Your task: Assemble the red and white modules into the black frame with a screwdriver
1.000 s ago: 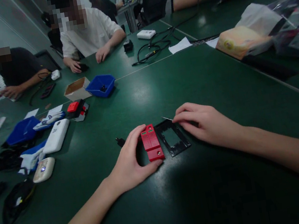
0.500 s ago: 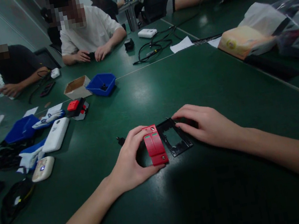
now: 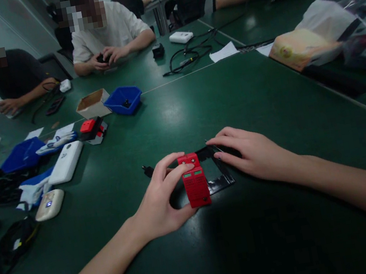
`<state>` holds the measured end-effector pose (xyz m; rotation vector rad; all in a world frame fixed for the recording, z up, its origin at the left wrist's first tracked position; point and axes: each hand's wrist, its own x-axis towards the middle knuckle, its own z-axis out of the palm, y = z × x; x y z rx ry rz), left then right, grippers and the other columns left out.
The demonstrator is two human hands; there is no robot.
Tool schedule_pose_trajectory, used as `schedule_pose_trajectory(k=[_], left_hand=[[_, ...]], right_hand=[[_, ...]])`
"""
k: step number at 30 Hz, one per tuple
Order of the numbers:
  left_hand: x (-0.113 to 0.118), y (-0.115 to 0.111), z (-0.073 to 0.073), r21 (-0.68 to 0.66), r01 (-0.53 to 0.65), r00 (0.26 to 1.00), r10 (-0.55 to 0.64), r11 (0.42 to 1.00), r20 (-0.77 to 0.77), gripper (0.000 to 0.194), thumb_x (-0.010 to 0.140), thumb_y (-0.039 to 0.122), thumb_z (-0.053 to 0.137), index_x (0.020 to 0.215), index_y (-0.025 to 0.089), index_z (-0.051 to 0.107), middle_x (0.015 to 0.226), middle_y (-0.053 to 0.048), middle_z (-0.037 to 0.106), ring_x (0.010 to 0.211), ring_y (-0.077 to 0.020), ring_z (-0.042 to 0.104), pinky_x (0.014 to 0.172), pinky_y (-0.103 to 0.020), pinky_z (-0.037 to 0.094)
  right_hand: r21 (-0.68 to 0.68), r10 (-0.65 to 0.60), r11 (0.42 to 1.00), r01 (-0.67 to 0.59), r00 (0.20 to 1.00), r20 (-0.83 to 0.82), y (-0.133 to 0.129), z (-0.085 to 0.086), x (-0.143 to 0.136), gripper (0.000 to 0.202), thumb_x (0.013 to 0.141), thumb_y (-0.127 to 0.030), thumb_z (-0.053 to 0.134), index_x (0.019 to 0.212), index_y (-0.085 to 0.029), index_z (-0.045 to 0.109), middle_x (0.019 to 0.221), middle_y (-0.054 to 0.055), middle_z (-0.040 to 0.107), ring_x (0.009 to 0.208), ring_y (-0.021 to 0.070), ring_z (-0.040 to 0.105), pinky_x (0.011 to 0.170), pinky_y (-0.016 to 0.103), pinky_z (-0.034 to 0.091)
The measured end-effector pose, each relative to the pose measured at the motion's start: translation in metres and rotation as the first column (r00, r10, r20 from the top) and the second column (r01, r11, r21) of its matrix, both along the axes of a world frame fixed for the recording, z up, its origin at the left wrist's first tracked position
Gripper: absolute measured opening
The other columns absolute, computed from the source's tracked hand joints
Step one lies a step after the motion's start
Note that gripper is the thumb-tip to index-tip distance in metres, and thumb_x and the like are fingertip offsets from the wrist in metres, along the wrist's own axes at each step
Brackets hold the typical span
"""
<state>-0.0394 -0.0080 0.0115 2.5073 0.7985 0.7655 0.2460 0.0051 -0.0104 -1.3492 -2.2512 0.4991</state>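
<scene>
My left hand (image 3: 160, 197) grips a red two-pole surge protector (image 3: 197, 189) with two small green windows and screws at its ends. Fingers lie over its far end and the thumb is at its near end. Just behind it, a flat black plastic frame (image 3: 222, 182) with a large rectangular opening is partly covered by the surge protector. My right hand (image 3: 247, 149) holds this frame by its right edge, thumb and fingertips close together. A small black part (image 3: 147, 170) shows beyond my left hand, mostly hidden.
To the left lie a white power bank (image 3: 66, 163), gloves (image 3: 58, 142), a coiled cable (image 3: 13, 247) and a red-and-black device (image 3: 93, 130). Farther off stand a blue bin (image 3: 123, 101) and a cardboard box (image 3: 93, 104). Other people work around the table.
The surge protector has tilted in my left hand, so its printed near face now shows, and it covers more of the frame. My right hand stays almost in place at the frame's edge.
</scene>
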Motion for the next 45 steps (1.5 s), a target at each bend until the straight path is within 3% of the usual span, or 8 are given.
schedule_pose_trajectory(k=[11, 22, 25, 29, 34, 40, 42, 45], left_hand=[[-0.008, 0.0, -0.003, 0.325, 0.124, 0.991, -0.104, 0.938, -0.08, 0.059, 0.085, 0.024, 0.074, 0.139, 0.03, 0.049, 0.148, -0.015, 0.047, 0.139, -0.0363, 0.051, 0.113, -0.06, 0.05], [-0.005, 0.001, -0.005, 0.398, 0.07, 0.998, -0.063, 0.915, -0.031, 0.058, 0.079, 0.03, 0.077, 0.129, 0.028, 0.048, 0.141, -0.015, 0.056, 0.131, -0.0354, 0.052, 0.103, -0.056, 0.052], [-0.003, 0.002, -0.003, 0.282, 0.05, 0.998, -0.056, 0.958, 0.013, 0.067, 0.077, 0.029, 0.078, 0.134, 0.027, 0.044, 0.142, -0.017, 0.054, 0.132, -0.0351, 0.053, 0.107, -0.057, 0.049], [-0.001, 0.002, -0.002, -0.016, 0.017, 0.998, -0.016, 1.0, 0.054, 0.076, 0.075, 0.03, 0.084, 0.138, 0.024, 0.042, 0.144, -0.018, 0.053, 0.135, -0.0346, 0.054, 0.112, -0.055, 0.046], [0.003, 0.004, 0.001, -0.277, -0.091, 0.995, 0.099, 0.956, 0.016, 0.08, 0.07, 0.032, 0.09, 0.136, 0.023, 0.045, 0.144, -0.017, 0.056, 0.134, -0.035, 0.057, 0.113, -0.054, 0.046], [0.013, 0.004, 0.005, -0.371, -0.126, 0.991, 0.132, 0.92, -0.009, 0.082, 0.07, 0.036, 0.09, 0.137, 0.021, 0.044, 0.139, -0.016, 0.059, 0.127, -0.0333, 0.061, 0.111, -0.052, 0.047], [0.018, 0.005, 0.006, -0.4, -0.132, 0.99, 0.137, 0.907, -0.016, 0.082, 0.069, 0.036, 0.09, 0.136, 0.021, 0.044, 0.137, -0.015, 0.061, 0.125, -0.0332, 0.063, 0.11, -0.051, 0.049], [0.024, 0.006, 0.005, -0.419, -0.161, 0.987, 0.157, 0.894, -0.043, 0.085, 0.067, 0.036, 0.091, 0.137, 0.022, 0.044, 0.139, -0.015, 0.06, 0.128, -0.0348, 0.061, 0.112, -0.053, 0.047]], right_hand=[[0.012, -0.002, 1.0, 0.002, 1.0, 0.021, -0.004, 0.001, -0.004, 0.028, 0.102, -0.039, 0.054, 0.113, -0.019, 0.072, 0.116, 0.011, 0.067, 0.102, 0.0273, 0.067, 0.086, 0.044, 0.057], [0.013, -0.045, 0.999, 0.048, 0.988, -0.144, -0.003, 0.004, -0.005, 0.022, 0.098, -0.031, 0.055, 0.086, -0.02, 0.069, 0.095, 0.007, 0.072, 0.086, 0.0219, 0.067, 0.076, 0.036, 0.05], [-0.081, -0.131, 0.99, 0.115, 0.962, -0.238, -0.002, 0.006, -0.005, 0.022, 0.096, -0.035, 0.056, 0.088, -0.02, 0.071, 0.079, 0.004, 0.073, 0.068, 0.0192, 0.065, 0.063, 0.033, 0.046], [-0.238, -0.24, 0.959, 0.151, 0.882, -0.407, -0.001, 0.006, -0.004, 0.024, 0.095, -0.043, 0.06, 0.091, -0.021, 0.068, 0.071, 0.002, 0.071, 0.063, 0.0187, 0.065, 0.059, 0.031, 0.045], [-0.409, -0.356, 0.904, 0.128, 0.755, -0.551, 0.002, 0.009, -0.003, 0.031, 0.089, -0.05, 0.068, 0.095, -0.02, 0.065, 0.061, -0.002, 0.063, 0.053, 0.0147, 0.056, 0.053, 0.027, 0.043], [-0.595, -0.53, 0.802, 0.059, 0.532, -0.661, 0.003, 0.017, -0.005, 0.04, 0.08, -0.042, 0.077, 0.11, -0.018, 0.065, 0.081, 0.004, 0.072, 0.053, 0.0119, 0.055, 0.047, 0.025, 0.047], [-0.584, -0.516, 0.811, 0.03, 0.508, -0.69, 0.001, 0.02, -0.006, 0.038, 0.082, -0.041, 0.076, 0.11, -0.018, 0.066, 0.077, 0.002, 0.069, 0.051, 0.0122, 0.057, 0.046, 0.026, 0.05], [-0.434, -0.421, 0.894, 0.109, 0.535, -0.732, -0.007, 0.028, -0.008, 0.027, 0.087, -0.036, 0.071, 0.109, -0.02, 0.067, 0.084, 0.003, 0.07, 0.053, 0.0127, 0.061, 0.047, 0.027, 0.055]])
